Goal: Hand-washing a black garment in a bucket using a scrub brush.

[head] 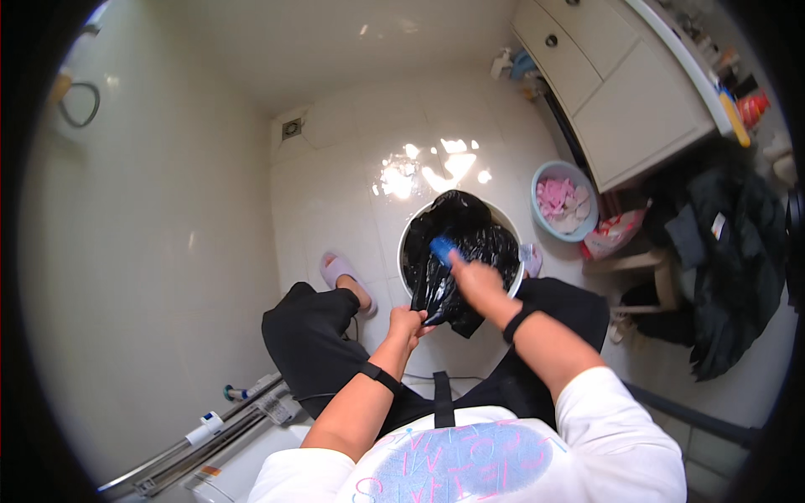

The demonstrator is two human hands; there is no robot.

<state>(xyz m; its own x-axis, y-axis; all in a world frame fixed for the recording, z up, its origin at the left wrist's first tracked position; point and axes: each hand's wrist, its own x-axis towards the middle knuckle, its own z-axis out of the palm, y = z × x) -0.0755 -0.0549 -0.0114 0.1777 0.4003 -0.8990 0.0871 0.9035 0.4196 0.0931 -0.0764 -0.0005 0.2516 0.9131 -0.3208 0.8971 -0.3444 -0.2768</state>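
A shiny black garment or sheet, apparently wet, is bunched in a round white bucket between my knees. One end of it hangs over the near rim. My left hand pinches the black material at that near edge. In my right hand is a blue brush, held against or just above the black material; blur hides which. The bristles are not visible. Folds of the material cover most of the bucket's inside.
A light-blue basin with pink and white cloths stands right of the bucket. Beside it are a red-and-white bag and a wooden stool with dark clothes. A white cabinet rises at the upper right. A floor drain sits near the left wall.
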